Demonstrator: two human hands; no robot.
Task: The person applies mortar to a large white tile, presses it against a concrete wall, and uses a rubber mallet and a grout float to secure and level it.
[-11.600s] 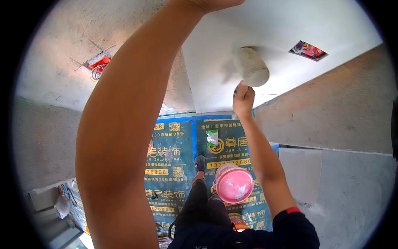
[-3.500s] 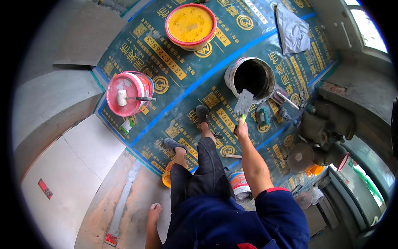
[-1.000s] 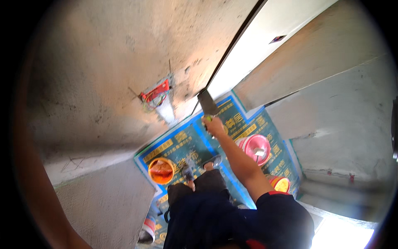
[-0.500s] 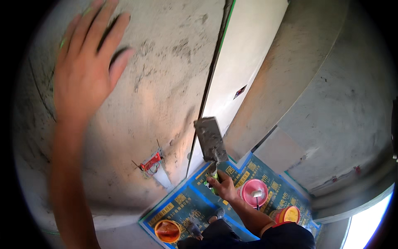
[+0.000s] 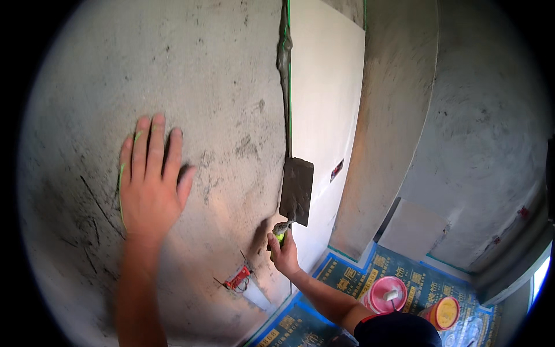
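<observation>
Grey wall [image 5: 219, 75]: mortar [image 5: 283, 55] borders the white panel [image 5: 326, 87] above, apparently not below; your right hand [image 5: 285, 254] grips a trowel [image 5: 297, 191], left hand [image 5: 151, 199] spread.

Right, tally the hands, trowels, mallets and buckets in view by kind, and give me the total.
Hands: 2 (left hand, right hand)
Trowels: 1 (mortar-smeared trowel, in the right hand)
Mallets: 1 (white-headed mallet)
Buckets: 2 (pink bucket, yellow-topped bucket)
Total: 6
</observation>
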